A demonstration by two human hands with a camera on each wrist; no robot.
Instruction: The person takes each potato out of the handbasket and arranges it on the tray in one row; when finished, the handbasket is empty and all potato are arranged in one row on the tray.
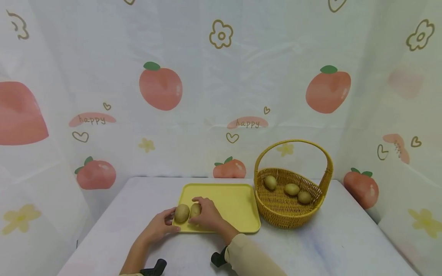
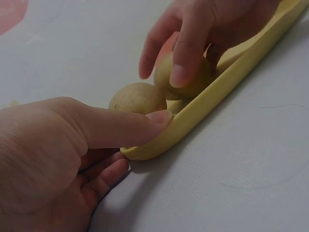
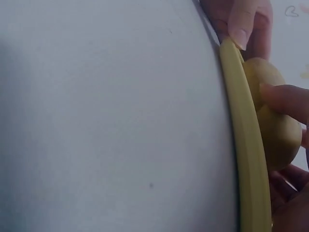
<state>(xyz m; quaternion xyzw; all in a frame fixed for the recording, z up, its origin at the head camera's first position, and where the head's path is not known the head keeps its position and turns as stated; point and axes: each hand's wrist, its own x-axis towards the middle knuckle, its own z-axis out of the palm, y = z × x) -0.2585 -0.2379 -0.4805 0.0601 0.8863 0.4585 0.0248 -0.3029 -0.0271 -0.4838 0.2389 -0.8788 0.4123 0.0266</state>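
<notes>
A yellow rectangular tray lies on the white table. Two potatoes sit side by side at its near left corner. My left hand holds that corner, its thumb over the rim and its fingers underneath in the left wrist view. With thumb and fingers, my right hand grips the right-hand potato from above, close against the other potato. In the right wrist view the two potatoes overlap behind the tray's rim.
Right of the tray stands a woven basket with a tall arched handle. Three potatoes lie inside it. A white curtain printed with fruit and flowers surrounds the table at the back and sides.
</notes>
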